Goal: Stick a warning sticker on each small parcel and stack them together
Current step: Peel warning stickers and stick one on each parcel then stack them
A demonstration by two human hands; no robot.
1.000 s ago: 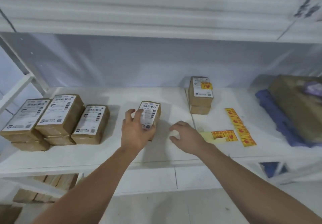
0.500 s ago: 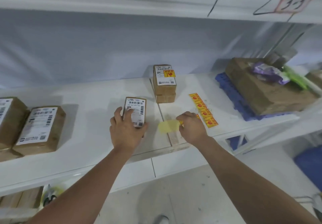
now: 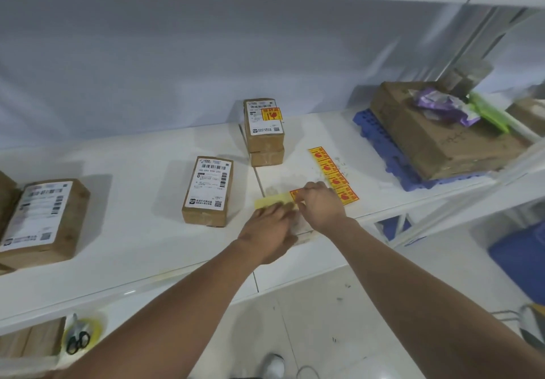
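Our right hand (image 3: 323, 206) is curled, thumb and fingers closed in what looks like a pinch on the edge of a red-and-yellow warning sticker (image 3: 295, 194). The fingertips themselves are partly hidden behind the knuckles. Our left hand (image 3: 267, 228) lies with fairly straight fingers over the near end of the pale yellow backing strip (image 3: 269, 201), pressing it to the white shelf (image 3: 141, 231). The sticker sits at the right end of that strip, between our two hands, so we judge the peel to be under way and not finished. What matters next is where the bare parcel (image 3: 208, 191) lies. It is to the left of both hands and a little farther back, flat on the shelf with its white label up. Its long axis runs near to far, leaning slightly to the right at the far end. Our left hand is the nearer one to it, just beside its near right corner but not touching. Our right hand must carry the sticker leftward over the backing strip to reach the label. The stickered stack (image 3: 264, 131) stands farther back, almost straight beyond our hands, so the finished parcel would travel right and away. A spare sticker row (image 3: 333, 173) lies just right of our right hand. More unstickered parcels (image 3: 44, 219) wait well apart at the left.
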